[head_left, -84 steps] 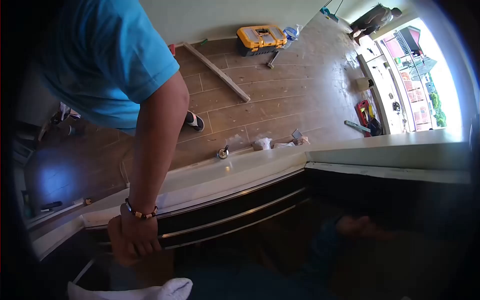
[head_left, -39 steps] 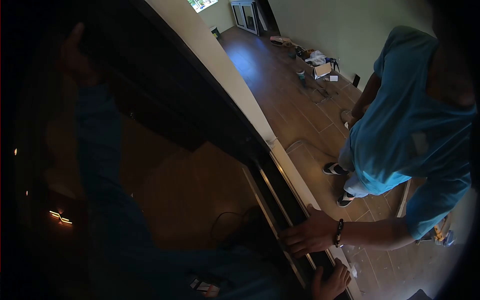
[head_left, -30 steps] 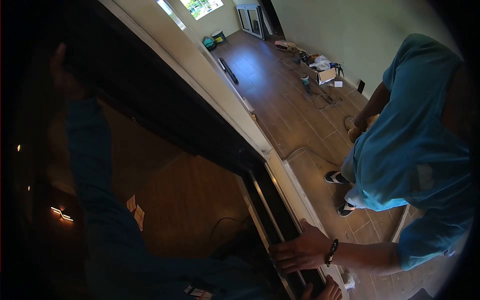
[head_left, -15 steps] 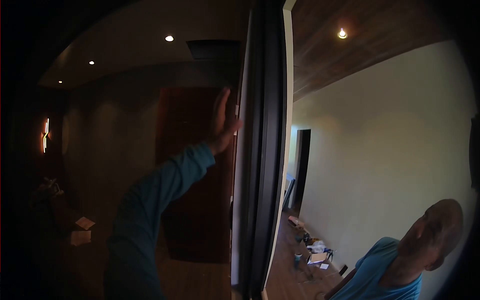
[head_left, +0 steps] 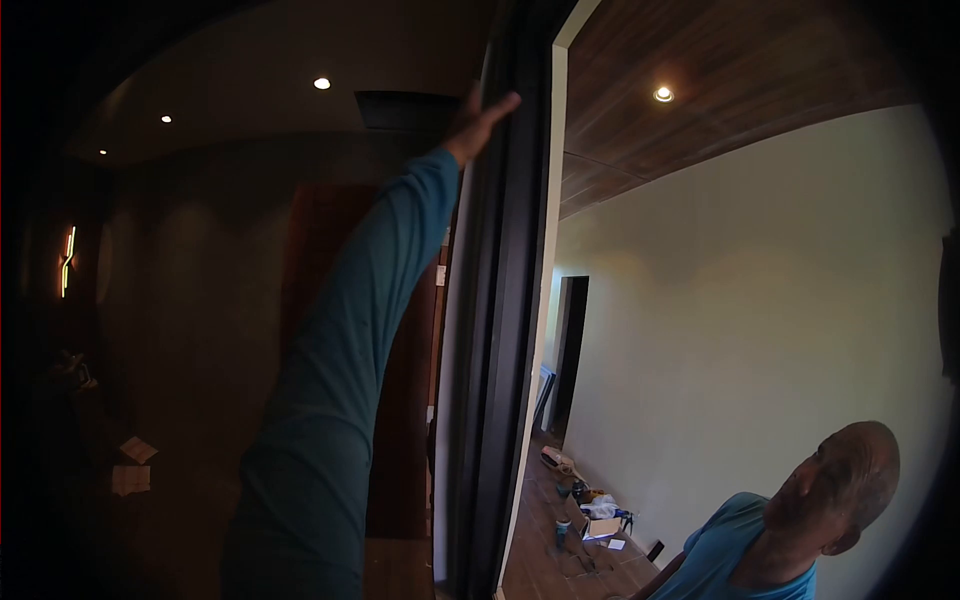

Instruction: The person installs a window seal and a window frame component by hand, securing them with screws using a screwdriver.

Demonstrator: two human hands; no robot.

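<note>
My left hand (head_left: 480,125), at the end of a long teal sleeve (head_left: 345,370), reaches up to a tall dark door frame (head_left: 505,290). The hand is open, with one digit stretched out across the edge of the frame and the other fingers pointing upward in shadow. It overlaps the upper part of the frame in this view. A pale strip (head_left: 545,230) runs down the frame's right side. My right hand is out of view.
Right of the frame, a person in a blue shirt (head_left: 750,545) stands near a pale wall (head_left: 760,300). Tools and an open box (head_left: 600,528) lie on the floor behind. On the left are a dark room, a reddish-brown door (head_left: 320,250) and a lit wall lamp (head_left: 68,262).
My left hand has moved higher along the door frame, and more of the sleeve shows. The view has shifted, so the frame and the other person appear further left.
</note>
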